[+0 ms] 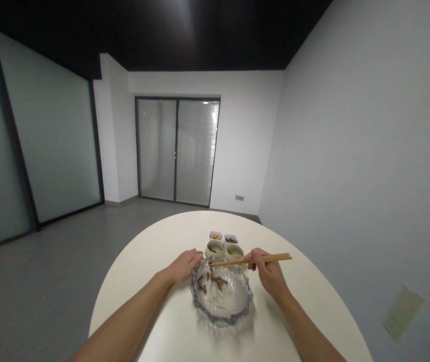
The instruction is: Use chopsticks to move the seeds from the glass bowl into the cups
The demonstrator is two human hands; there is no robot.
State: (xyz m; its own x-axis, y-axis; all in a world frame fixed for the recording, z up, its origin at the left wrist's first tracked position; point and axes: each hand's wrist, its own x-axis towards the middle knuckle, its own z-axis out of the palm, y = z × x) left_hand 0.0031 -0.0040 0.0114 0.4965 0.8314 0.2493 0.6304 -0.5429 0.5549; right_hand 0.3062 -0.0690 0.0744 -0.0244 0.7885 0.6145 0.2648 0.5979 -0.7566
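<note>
A pair of wooden chopsticks lies in my right hand, whose fingers are closed round them. Their tips reach left over the far side of a cut-glass bowl with a jagged rim. A small brown piece shows right at the tips; whether it is gripped, I cannot tell. Several brown, elongated pieces lie inside the bowl. My left hand rests at the bowl's far left rim, fingers stretched toward it. Just beyond the bowl stand two beige cups, a left one and a right one.
Behind the cups are two small white dishes, one with pale nuts, the other with dark brown pieces. Everything stands on a round cream table. A wall rises on the right, and glass doors are at the back.
</note>
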